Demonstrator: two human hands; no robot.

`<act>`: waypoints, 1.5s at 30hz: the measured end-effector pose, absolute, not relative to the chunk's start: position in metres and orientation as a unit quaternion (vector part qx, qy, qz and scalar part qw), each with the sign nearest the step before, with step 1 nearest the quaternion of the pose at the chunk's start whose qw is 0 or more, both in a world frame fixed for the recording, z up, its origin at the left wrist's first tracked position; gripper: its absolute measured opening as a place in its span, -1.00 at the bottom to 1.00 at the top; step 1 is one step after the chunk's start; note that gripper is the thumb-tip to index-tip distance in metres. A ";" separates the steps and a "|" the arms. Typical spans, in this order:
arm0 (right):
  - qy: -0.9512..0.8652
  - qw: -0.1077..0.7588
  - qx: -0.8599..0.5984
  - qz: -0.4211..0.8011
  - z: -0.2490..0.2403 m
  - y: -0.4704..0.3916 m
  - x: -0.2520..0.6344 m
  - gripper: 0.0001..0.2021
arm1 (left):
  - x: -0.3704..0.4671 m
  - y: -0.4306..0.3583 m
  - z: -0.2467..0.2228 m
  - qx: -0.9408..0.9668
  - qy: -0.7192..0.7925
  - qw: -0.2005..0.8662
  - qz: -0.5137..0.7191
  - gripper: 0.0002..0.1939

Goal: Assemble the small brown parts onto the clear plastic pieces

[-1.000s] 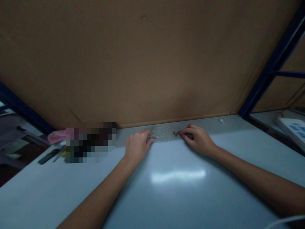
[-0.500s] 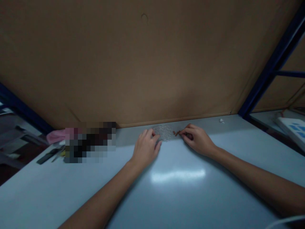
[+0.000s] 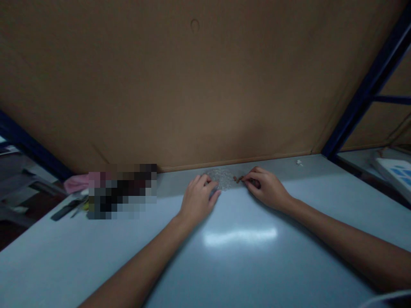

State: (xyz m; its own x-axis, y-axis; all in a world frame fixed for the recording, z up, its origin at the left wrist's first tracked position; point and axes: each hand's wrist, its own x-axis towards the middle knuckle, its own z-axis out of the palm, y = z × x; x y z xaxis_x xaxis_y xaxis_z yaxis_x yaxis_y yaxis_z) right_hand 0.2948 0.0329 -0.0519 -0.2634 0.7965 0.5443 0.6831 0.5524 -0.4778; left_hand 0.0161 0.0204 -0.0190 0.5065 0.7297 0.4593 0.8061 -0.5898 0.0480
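Note:
Small clear, glittering pieces, like beads, lie in a flat patch (image 3: 224,177) at the back of the table. At its left edge rests my left hand (image 3: 199,196), fingers slightly bent and thumb apart, with the fingertips touching or very close to the patch. Just right of the patch is a short row of small brown pieces (image 3: 236,179); their exact kind is too small to tell. My right hand (image 3: 265,186) has thumb and forefinger pinched together at the right end of this row, on a brown piece partly hidden by the fingertips.
A brown board (image 3: 205,94) rises along the back edge of the pale table (image 3: 244,265). A pink cloth (image 3: 77,183), a dark flat object (image 3: 66,209) and a pixelated area stand at the left. A small white scrap (image 3: 299,162) lies at the back right, near a blue post (image 3: 353,102).
My left hand has shifted slightly to the right, its thumb closer to the clear pieces. My right hand stays at the brown pieces with the same pinch.

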 end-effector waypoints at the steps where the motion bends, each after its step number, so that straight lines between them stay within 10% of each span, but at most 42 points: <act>1: -0.792 0.387 -0.467 0.073 -0.052 0.033 0.295 -0.80 | 0.016 0.021 -0.019 -0.866 -0.439 0.085 -0.224 -0.72; 45: -0.836 0.346 -0.424 0.047 -0.050 0.027 0.292 -0.74 | 0.031 0.012 -0.019 -0.861 -0.323 -0.009 -0.393 -0.71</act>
